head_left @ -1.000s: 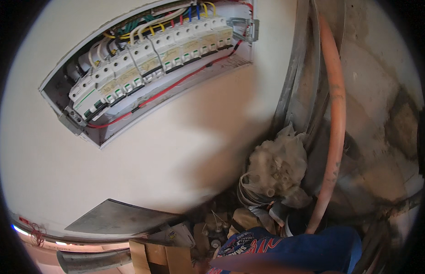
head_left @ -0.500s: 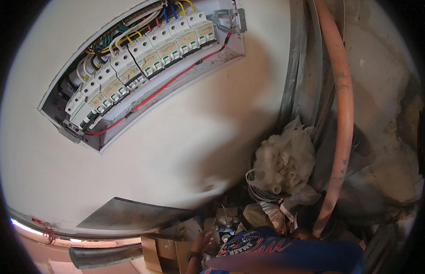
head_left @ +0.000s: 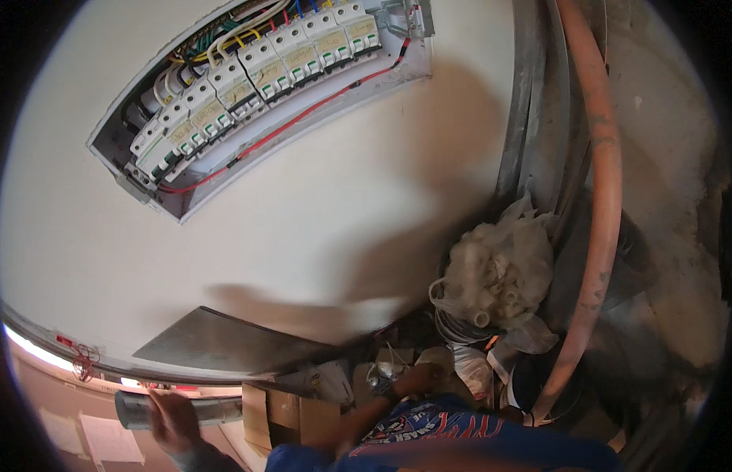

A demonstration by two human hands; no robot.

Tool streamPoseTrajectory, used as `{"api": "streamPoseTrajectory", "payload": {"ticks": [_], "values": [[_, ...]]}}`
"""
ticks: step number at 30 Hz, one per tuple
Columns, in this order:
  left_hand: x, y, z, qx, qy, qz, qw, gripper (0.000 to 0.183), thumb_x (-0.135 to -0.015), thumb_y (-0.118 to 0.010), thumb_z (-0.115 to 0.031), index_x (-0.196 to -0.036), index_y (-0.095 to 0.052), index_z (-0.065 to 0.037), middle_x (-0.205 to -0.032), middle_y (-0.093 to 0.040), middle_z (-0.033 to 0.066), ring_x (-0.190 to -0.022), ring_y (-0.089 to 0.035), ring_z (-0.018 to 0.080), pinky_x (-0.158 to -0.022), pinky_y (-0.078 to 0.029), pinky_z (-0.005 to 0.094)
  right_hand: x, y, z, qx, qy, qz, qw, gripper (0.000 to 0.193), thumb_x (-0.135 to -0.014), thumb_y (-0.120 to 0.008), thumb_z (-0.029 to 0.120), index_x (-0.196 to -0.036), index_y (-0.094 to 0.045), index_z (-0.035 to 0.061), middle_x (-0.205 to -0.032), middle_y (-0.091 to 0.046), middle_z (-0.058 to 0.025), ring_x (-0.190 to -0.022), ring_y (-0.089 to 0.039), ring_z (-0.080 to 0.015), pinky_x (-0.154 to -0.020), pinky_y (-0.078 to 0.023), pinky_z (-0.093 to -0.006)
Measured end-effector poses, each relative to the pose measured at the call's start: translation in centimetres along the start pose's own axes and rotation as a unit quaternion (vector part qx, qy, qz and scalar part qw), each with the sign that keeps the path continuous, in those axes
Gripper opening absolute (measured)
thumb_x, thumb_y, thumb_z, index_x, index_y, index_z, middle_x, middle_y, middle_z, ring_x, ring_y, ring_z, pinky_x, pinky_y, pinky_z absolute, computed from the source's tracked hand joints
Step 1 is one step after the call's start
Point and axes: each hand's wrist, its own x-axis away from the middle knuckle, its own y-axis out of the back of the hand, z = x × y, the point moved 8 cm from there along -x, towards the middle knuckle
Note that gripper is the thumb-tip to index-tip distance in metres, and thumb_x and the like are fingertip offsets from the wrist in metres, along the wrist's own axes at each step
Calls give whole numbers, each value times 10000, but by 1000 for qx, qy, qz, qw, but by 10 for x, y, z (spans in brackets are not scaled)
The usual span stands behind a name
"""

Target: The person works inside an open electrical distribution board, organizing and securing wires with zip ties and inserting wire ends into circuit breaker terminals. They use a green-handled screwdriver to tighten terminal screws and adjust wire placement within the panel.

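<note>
At the lower left, my left hand comes in from the lower edge in a grey sleeve. Its fingers are curled, and what they hold, if anything, is not clear. The hand stands in front of a grey curved tube, whose end shows beside the fingers; whether the two touch, I cannot tell. My right hand is out of the picture. Below centre a person in a blue printed shirt bends down, and that person's hand reaches among small items on the floor. The electrical panel with its row of white breakers is on the wall above.
An open cardboard box stands beside the person. A clear bag of white fittings sits by the wall. An orange pipe runs down the right side near grey metal strips. A dark flat panel lies along the wall's foot.
My left hand has come into view at the lower left. The other person's hand has moved right, away from the cardboard box. The view has shifted slightly, with the panel now higher and further right.
</note>
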Motion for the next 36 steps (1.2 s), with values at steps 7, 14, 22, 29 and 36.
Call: {"api": "streamPoseTrajectory", "payload": {"ticks": [7,14,22,29,36], "values": [[-46,-28,-47,-60,-78,77,992,339,-995,-686,-329,-1197,-753,-65,-1151,-765,165,-1057,-732,349,-911,-577,428,2,4,1,18,23,-6,1000,470,-923,-726,509,-1032,-828,63,-860,-775,-164,-810,-757,-319,-765,-567,-431],[-54,-14,-59,-86,-112,109,984,340,-993,-689,-331,-1190,-748,-60,-1150,-761,168,-1058,-726,348,-913,-572,437,7,13,12,40,31,-15,999,468,-921,-726,507,-1028,-828,63,-853,-774,-165,-804,-757,-320,-759,-567,-432],[-69,-20,-67,-93,-127,129,979,342,-990,-693,-333,-1181,-742,-54,-1149,-756,170,-1059,-720,346,-915,-568,448,6,27,17,62,45,-17,997,467,-918,-727,506,-1024,-829,62,-845,-772,-166,-797,-756,-321,-753,-567,-432],[-81,-25,-76,-94,-133,133,978,343,-988,-696,-334,-1174,-737,-49,-1148,-751,172,-1060,-714,344,-917,-563,457,7,33,14,80,59,-15,995,465,-916,-727,504,-1020,-829,62,-837,-770,-168,-791,-756,-322,-747,-567,-433],[-91,-43,-58,-84,-152,124,977,345,-986,-699,-336,-1167,-732,-44,-1148,-747,174,-1061,-708,343,-919,-559,466,14,35,13,90,66,-21,994,464,-913,-728,502,-1016,-829,62,-830,-768,-169,-784,-756,-323,-742,-567,-434]]}}
